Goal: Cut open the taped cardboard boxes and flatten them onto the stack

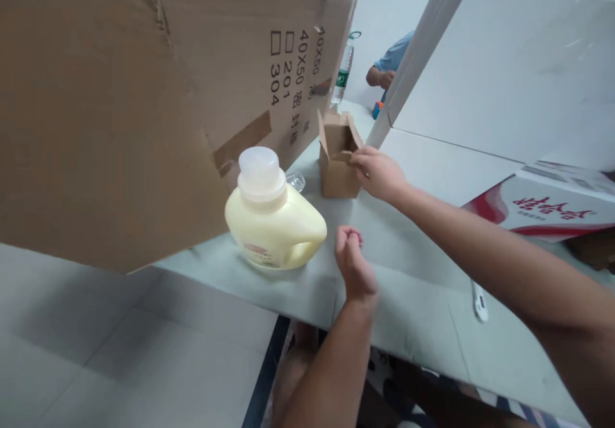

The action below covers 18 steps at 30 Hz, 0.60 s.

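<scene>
My right hand (379,175) reaches to a small brown cardboard box (340,180) standing on the table, with its top flaps up. Thumb and fingers are closed on the edge of a flap on its near right side. Lower down, my left hand (354,261) hovers over the table with its fingers curled in, and no object shows in it. To the left of that hand stands a pale yellow jug-shaped bottle (273,223) with a handle and a translucent white cap. A small clear plastic object (295,182) lies behind the bottle, partly hidden.
A large brown carton (158,127) with printed text leans in from the left. White cardboard panels (504,82) and a red-and-white printed box (552,204) stand at right. A water bottle (343,72), a white thermometer-like stick (479,303) and another person's arm (382,77) also show.
</scene>
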Available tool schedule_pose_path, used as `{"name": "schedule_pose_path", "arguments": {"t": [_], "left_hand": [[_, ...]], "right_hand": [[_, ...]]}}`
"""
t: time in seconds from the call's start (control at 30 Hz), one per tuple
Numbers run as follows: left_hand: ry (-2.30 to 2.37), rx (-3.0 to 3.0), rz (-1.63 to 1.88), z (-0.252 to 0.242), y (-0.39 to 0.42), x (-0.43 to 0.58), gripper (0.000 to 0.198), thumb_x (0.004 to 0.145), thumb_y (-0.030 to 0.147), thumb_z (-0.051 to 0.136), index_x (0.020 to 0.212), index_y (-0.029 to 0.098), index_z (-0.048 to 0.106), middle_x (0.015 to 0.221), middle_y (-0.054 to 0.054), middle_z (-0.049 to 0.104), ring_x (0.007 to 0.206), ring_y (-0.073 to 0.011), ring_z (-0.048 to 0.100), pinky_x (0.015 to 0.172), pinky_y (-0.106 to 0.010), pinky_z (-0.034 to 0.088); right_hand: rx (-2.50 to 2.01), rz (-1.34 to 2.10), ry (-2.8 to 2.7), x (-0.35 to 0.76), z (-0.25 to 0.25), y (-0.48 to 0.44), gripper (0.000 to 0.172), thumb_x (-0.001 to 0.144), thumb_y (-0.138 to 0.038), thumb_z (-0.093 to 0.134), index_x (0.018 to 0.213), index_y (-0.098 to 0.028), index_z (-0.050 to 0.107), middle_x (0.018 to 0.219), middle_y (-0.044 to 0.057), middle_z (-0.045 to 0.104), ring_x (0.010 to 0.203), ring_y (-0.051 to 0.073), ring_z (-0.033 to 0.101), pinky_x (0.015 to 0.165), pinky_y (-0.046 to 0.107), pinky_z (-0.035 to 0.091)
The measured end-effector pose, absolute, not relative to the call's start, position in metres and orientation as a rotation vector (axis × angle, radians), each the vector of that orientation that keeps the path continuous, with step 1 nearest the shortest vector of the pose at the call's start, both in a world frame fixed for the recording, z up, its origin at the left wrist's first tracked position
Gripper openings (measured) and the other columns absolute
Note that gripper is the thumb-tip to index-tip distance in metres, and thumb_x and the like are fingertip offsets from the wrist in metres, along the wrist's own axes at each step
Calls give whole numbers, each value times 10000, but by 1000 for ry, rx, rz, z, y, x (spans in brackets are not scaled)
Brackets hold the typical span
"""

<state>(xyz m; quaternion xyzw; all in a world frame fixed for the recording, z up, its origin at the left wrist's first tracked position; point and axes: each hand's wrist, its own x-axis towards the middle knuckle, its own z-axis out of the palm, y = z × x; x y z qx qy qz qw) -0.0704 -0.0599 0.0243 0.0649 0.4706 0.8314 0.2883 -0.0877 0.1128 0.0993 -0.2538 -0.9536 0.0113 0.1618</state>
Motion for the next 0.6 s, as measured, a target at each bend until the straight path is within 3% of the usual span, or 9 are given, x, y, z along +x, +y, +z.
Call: {"name": "schedule_pose_path", "arguments": {"t": [0.1, 0.2, 0.3, 0.33, 0.4, 0.47, 0.53, 0.6], "left_hand": [[1456, 273, 2294, 28, -69, -74, 80, 844, 311, 507, 872, 238, 525, 916, -35, 512, 919, -214, 503, 896, -336, 403], [1522, 487, 2295, 26, -71, -69, 263, 846, 298, 497, 1101, 233, 516, 1252, -100, 508, 1218, -262, 474, 1104, -397, 348], [1485, 573, 2291, 24, -66, -66, 437, 842, 313, 525, 1263, 215, 456, 1457, -142, 432, 1390, -280, 402, 1178, -413, 315], [1456, 593, 2264, 24, -63, -66, 479, 839, 330, 544, 1292, 209, 447, 1461, -149, 459, 1400, -282, 412, 1180, -417, 324], [1293, 680, 2133, 25, -54, -66, 475, 858, 405, 535, 1288, 207, 497, 1293, -137, 628, 1253, -288, 572, 1093, -442, 435], [1217, 834, 2000, 28, -46, -62, 404, 893, 488, 480, 1101, 187, 653, 1118, -120, 720, 1093, -286, 660, 977, -423, 513], [1165, 907, 1934, 30, -39, -55, 486, 906, 561, 426, 953, 179, 723, 999, -111, 755, 981, -280, 693, 895, -412, 541], [1127, 910, 1914, 31, -35, -46, 607, 893, 649, 361, 901, 179, 746, 934, -112, 766, 924, -288, 704, 866, -436, 548]], "right_hand": [[-700, 77, -2577, 13, 97, 65, 310, 944, -261, 443, 1037, -224, 737, 1180, 83, 719, 1061, 260, 701, 905, 411, 588], [-581, 156, -2580, 115, 101, 17, 208, 933, -263, 519, 913, -268, 726, 1040, 60, 768, 939, 232, 748, 784, 363, 628], [-466, 195, -2656, 187, 110, -25, 225, 883, -129, 567, 998, -271, 699, 1030, 63, 782, 900, 194, 761, 727, 288, 626], [-470, 213, -2688, 203, 113, -37, 255, 873, -102, 560, 1018, -266, 691, 1041, 67, 784, 872, 180, 762, 703, 268, 620], [-547, 248, -2754, 226, 116, -52, 257, 873, -88, 528, 992, -257, 682, 1093, 75, 778, 864, 171, 764, 687, 263, 613], [-690, 267, -2787, 239, 115, -57, 234, 891, -115, 489, 916, -254, 675, 1205, 83, 745, 962, 198, 759, 716, 295, 615], [-855, 288, -2747, 247, 111, -52, 231, 922, -168, 462, 884, -258, 672, 1323, 87, 686, 1034, 230, 744, 733, 326, 615], [-992, 338, -2643, 251, 101, -40, 228, 956, -231, 448, 937, -264, 672, 1408, 88, 626, 956, 227, 752, 691, 331, 607]]}}
